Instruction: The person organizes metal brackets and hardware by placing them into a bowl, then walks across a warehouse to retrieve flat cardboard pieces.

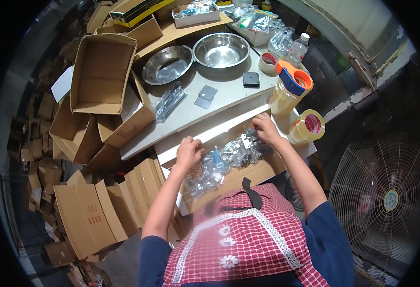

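A long open carton point(262, 168) lies in front of me, holding small shiny metal parts point(244, 149) and clear plastic bags point(205, 179) of little parts. Over the carton's left end is my left hand point(189, 153), its fingers curled; whatever they hold is too small to make out. Toward the right end, my right hand point(266, 129) reaches down to the metal parts with fingers drawn together. Its fingertips touch the pile, and any piece between them is hidden. A blue item point(216, 158) shows among the bags between my hands.
Beyond the carton, a white table point(181, 125) bears two steel bowls point(221, 50) point(168, 65), grey plates point(205, 97), a black square part point(251, 80) and bagged strips point(169, 102). Tape rolls point(307, 127) and an orange-blue tape dispenser point(294, 77) stand right. Cardboard boxes point(102, 74) crowd the left; a caged fan point(390, 201) stands right.
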The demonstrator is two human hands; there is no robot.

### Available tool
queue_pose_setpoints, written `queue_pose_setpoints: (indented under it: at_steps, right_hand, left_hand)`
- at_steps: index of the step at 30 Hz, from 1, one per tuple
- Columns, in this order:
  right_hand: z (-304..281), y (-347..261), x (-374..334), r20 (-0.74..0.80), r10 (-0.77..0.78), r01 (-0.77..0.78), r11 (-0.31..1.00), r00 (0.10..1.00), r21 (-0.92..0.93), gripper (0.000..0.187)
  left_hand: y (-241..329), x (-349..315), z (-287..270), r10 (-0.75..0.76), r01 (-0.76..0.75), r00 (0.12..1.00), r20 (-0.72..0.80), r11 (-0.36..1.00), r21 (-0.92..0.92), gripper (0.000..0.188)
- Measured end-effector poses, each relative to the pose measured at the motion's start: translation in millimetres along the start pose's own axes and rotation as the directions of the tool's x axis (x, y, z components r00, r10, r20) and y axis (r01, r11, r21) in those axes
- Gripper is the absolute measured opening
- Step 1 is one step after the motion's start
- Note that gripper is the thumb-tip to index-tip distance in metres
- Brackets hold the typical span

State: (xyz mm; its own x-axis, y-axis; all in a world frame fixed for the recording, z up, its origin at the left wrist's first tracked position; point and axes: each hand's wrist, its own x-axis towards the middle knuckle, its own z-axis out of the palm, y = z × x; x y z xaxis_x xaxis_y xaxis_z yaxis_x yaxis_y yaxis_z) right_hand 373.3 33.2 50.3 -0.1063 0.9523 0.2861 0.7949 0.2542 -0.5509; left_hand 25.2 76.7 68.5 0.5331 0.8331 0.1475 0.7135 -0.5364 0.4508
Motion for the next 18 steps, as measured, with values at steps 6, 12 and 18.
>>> queue_pose_setpoints:
  at_steps: [6, 12, 18]
  right_hand:
    - [-6, -9, -32, 0.057, -0.124, 0.128, 0.99, 0.991, -0.065, 0.023]
    - [-17, -77, -95, 0.304, -0.339, 0.351, 0.936, 0.89, 0.017, 0.046]
    - [27, -87, -122, 0.555, -0.473, 0.546, 0.837, 0.684, 0.041, 0.053]
  left_hand:
    - [15, -26, -8, 0.005, -0.005, 1.0, 0.001, 1.0, -0.012, 0.022]
    - [17, -43, 0, 0.041, -0.042, 0.998, -0.038, 0.999, -0.028, 0.036]
    - [26, -38, -1, -0.014, 0.012, 0.999, -0.043, 0.999, -0.049, 0.033]
